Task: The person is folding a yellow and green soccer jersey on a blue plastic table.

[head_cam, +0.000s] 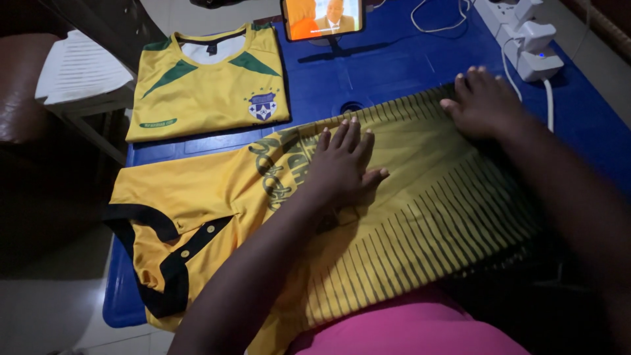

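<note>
A yellow jersey with a black collar and black stripes (197, 197) lies spread across the blue table (394, 66). My left hand (342, 161) rests flat on the jersey's middle, fingers together, over the dark print. At the jersey's far right edge, near its striped hem, my right hand (483, 102) presses flat. Neither hand grips the cloth. A second yellow jersey with green shoulder panels and a crest (207, 82) sits folded at the table's far left.
A phone on a stand (323, 18) shows a video at the table's far edge. A white power strip with plugs and cables (529, 36) lies at the far right. A chair with white papers (72, 69) stands left of the table.
</note>
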